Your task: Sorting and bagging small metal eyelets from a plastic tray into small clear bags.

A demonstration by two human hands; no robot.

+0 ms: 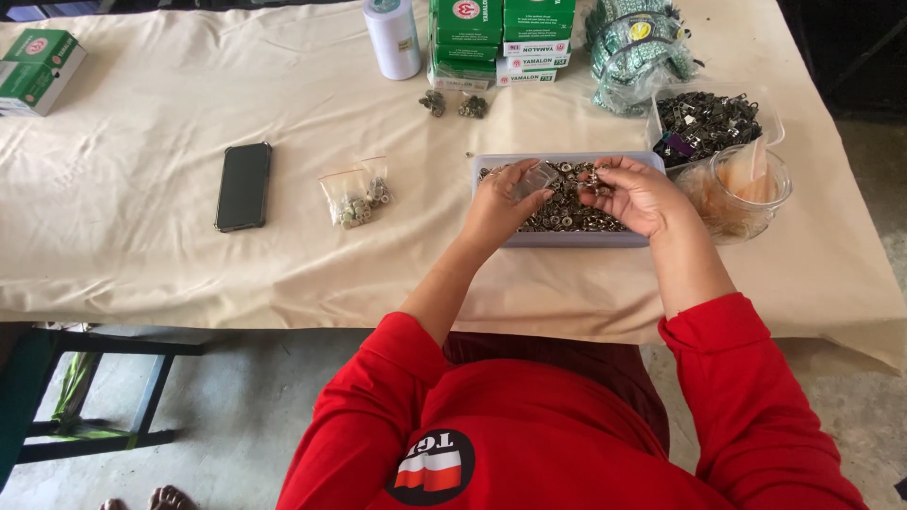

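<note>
1. small clear plastic bag (535, 179), pinched in left hand (504, 203) above the left half of the tray, mouth turned toward the right hand.
2. left hand closed on the bag, thumb and fingers gripping its lower edge, wrist over the tray's near wall.
3. right hand (635, 194) over the right half of the tray, fingers curled narrow, fingertips (601, 179) pinched on what looks like small metal pieces; exact count too small to tell.
4. grey rectangular tray (567, 240) full of small round metal fasteners (567, 212), sitting near the table's front edge, right of centre.
5. clear round jar (746, 194) with pale orange contents, just beside the tray's right end, toward the table's right edge.
6. clear tub (709, 123) of dark metal parts behind the jar, touching or nearly touching the tray's back right corner.
7. bundle of green and white packets (635, 52) in clear wrap at the back right of the table.
8. stack of green and white boxes (501, 38) at the back edge, behind the tray; two little heaps of metal pieces (453, 104) just in front of them.
9. white cylinder roll (392, 38) upright left of the boxes.
10. two small filled zip bags (357, 196) lying left of the tray, mid table.
11. black phone (243, 186) face up, further left, well apart from the tray.
12. green boxes (36, 68) at the back left corner.
13. cream cloth (142, 264) covering the table, hanging over the front edge.
</note>
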